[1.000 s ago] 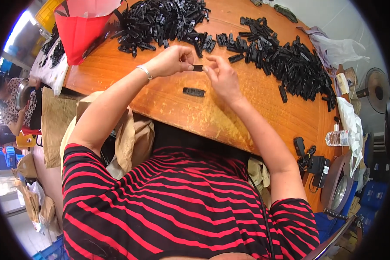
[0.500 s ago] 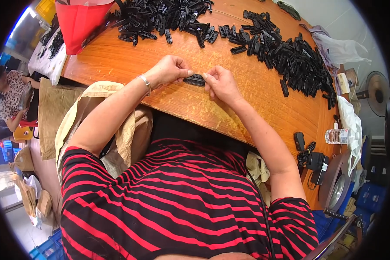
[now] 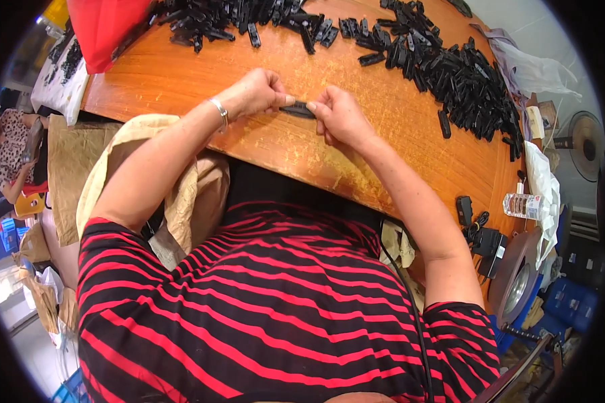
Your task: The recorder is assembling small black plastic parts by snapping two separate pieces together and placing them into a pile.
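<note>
Between my two hands, just above the wooden table [image 3: 249, 144], is a small, long black plastic part [image 3: 298, 110]. My left hand [image 3: 257, 93] pinches its left end between thumb and fingers. Its right end is gripped by the thumb and curled fingers of my right hand [image 3: 343, 119]. Both ends of the part are hidden by my fingertips. Loose black plastic parts of similar shape lie beyond my hands, in a heap [image 3: 228, 20] at the far left and another heap [image 3: 460, 84] stretching along the right.
A red bag [image 3: 107, 33] stands at the table's far left corner. On the right are a black power adapter [image 3: 489, 250], a clear plastic bottle [image 3: 521, 206] and a round lamp [image 3: 517, 285]. An open brown paper sack [image 3: 91, 195] sits below the left edge. Another person [image 3: 13, 148] is at far left.
The view has shifted slightly, so the table sits a little higher in it. Both hands keep hold of the black part, which now shows a narrower side, as if tilted.
</note>
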